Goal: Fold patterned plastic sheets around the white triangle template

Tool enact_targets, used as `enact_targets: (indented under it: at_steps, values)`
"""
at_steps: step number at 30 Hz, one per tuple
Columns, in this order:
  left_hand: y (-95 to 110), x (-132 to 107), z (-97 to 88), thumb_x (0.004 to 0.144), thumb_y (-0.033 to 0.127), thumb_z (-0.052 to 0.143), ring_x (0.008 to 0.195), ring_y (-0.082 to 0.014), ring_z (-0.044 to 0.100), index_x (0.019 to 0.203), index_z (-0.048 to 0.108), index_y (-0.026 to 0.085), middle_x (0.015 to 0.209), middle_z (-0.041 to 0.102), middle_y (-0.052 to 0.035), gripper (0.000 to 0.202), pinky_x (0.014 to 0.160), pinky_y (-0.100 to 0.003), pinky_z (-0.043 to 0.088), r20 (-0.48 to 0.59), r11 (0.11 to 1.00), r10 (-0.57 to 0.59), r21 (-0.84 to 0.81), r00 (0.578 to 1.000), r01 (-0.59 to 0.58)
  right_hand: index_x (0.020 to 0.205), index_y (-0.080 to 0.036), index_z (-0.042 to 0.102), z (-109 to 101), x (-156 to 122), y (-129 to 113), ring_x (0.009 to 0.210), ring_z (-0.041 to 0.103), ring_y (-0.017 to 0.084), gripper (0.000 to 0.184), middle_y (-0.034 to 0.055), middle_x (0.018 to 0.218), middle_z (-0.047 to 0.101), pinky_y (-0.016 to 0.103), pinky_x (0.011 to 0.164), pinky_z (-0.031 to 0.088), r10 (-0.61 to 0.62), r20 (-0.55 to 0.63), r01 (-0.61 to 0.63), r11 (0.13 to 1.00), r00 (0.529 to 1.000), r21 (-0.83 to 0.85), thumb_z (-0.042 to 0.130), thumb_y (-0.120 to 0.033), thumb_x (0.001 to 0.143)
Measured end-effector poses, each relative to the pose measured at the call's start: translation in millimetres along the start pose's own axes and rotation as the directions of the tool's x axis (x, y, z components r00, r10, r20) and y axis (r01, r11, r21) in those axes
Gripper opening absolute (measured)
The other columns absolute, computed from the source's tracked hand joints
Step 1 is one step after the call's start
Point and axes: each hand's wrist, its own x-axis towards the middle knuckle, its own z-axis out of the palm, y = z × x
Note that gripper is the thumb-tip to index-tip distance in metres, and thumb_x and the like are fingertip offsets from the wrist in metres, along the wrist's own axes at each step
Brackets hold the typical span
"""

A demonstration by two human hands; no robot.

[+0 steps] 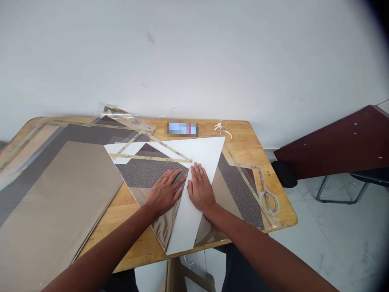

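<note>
Left hand is pressing speckled paper, right hand is pressing adjoining white sheet, fingers spread flat, sheet's long axis running toward bench near edge.

- A wooden table stands with its far edge against the wall
- Mid-table, a card sheet lies on wrapping paper
- The left hand and right hand rest side by side on both, the card running between them
- Flat paper sheets lie left, overhanging the table's left edge
- Tape strips cross the card's far part
- A tape roll sits at the right edge — a chair stands further right, off the table
- A blurred label lies near the far edge, paper scraps just right of it
</note>
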Motion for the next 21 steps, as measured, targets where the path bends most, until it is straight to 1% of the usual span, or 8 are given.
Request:
enact_targets:
  at_steps: [2, 4, 7, 9, 14, 17, 19, 21]
  values:
    - [0, 0, 0.7, 0.111, 0.037, 0.046, 0.156, -0.0279, 0.043, 0.162, 0.050, 0.032, 0.168, 0.047, -0.0068, 0.051, 0.133, -0.052, 0.033, 0.008, 1.000, 0.005, -0.007, 1.000, -0.005, 0.174, -0.009, 0.015, -1, 0, 0, 0.168, 0.014, 0.030, 0.070, 0.0166, 0.179, 0.022, 0.060, 0.134, 0.026, -0.003, -0.003, 0.003, 1.000, 1.000, 0.004, 0.035, -0.024, 0.109]
    - [1, 0, 2.0, 0.111, 0.037, 0.046, 0.156, -0.0288, 0.042, 0.163, 0.049, 0.031, 0.169, 0.046, -0.0075, 0.052, 0.133, -0.053, 0.032, 0.020, 1.000, -0.002, -0.006, 1.000, 0.002, 0.175, -0.012, 0.015, -2, -1, 0, 0.168, 0.013, 0.030, 0.069, 0.0145, 0.180, 0.020, 0.059, 0.135, 0.025, -0.010, 0.006, 0.010, 1.000, 1.000, 0.000, 0.034, -0.023, 0.109]
    - [3, -1, 4.2, 0.111, 0.038, 0.046, 0.158, -0.0298, 0.040, 0.162, 0.050, 0.029, 0.169, 0.044, -0.0086, 0.052, 0.134, -0.053, 0.030, 0.025, 1.000, -0.006, -0.008, 1.000, 0.006, 0.173, -0.019, 0.026, -4, -4, 1, 0.168, 0.010, 0.032, 0.064, 0.0098, 0.182, 0.012, 0.061, 0.135, 0.023, -0.025, 0.032, 0.025, 0.999, 0.999, -0.025, 0.036, -0.025, 0.111]
    - [4, -2, 5.3, 0.112, 0.039, 0.044, 0.158, -0.0287, 0.039, 0.162, 0.051, 0.028, 0.170, 0.044, -0.0090, 0.051, 0.135, -0.052, 0.028, 0.010, 1.000, 0.003, -0.021, 1.000, -0.003, 0.171, -0.021, 0.033, -4, -6, 2, 0.168, 0.009, 0.034, 0.061, 0.0090, 0.183, 0.008, 0.062, 0.134, 0.022, -0.034, 0.046, 0.036, 0.999, 0.998, -0.041, 0.039, -0.031, 0.112]
    - [7, -3, 5.2, 0.113, 0.037, 0.041, 0.159, -0.0264, 0.039, 0.164, 0.045, 0.027, 0.169, 0.045, -0.0101, 0.053, 0.136, -0.051, 0.025, -0.010, 0.998, 0.002, -0.067, 1.000, -0.003, 0.170, -0.019, 0.036, -5, -8, 3, 0.168, 0.010, 0.035, 0.062, 0.0124, 0.182, 0.008, 0.061, 0.134, 0.022, -0.039, 0.063, 0.043, 0.997, 0.997, -0.065, 0.042, -0.041, 0.112]
    - [7, -6, 5.4, 0.113, 0.032, 0.038, 0.158, -0.0257, 0.039, 0.165, 0.042, 0.021, 0.166, 0.049, -0.0122, 0.053, 0.135, -0.051, 0.028, -0.050, 0.993, 0.009, -0.115, 0.999, -0.014, 0.170, -0.021, 0.036, -3, -9, 5, 0.168, 0.011, 0.034, 0.062, 0.0112, 0.183, 0.008, 0.061, 0.134, 0.022, -0.035, 0.056, 0.040, 0.996, 0.998, -0.078, 0.042, -0.041, 0.112]
    - [7, -10, 5.2, 0.112, 0.028, 0.038, 0.155, -0.0264, 0.044, 0.159, 0.048, 0.017, 0.159, 0.056, -0.0134, 0.049, 0.132, -0.051, 0.033, -0.094, 0.990, 0.038, -0.135, 0.995, -0.050, 0.170, -0.021, 0.036, -2, -10, 7, 0.168, 0.011, 0.034, 0.062, 0.0116, 0.183, 0.008, 0.061, 0.134, 0.023, -0.041, 0.049, 0.046, 0.995, 0.998, -0.087, 0.042, -0.042, 0.112]
    - [7, -13, 3.0, 0.111, 0.026, 0.039, 0.145, -0.0277, 0.053, 0.148, 0.058, 0.016, 0.148, 0.065, -0.0138, 0.042, 0.124, -0.050, 0.043, -0.132, 0.985, 0.076, -0.144, 0.988, -0.094, 0.170, -0.019, 0.037, -2, -11, 8, 0.168, 0.011, 0.034, 0.062, 0.0131, 0.182, 0.009, 0.061, 0.133, 0.023, -0.052, 0.046, 0.056, 0.994, 0.998, -0.096, 0.040, -0.043, 0.113]
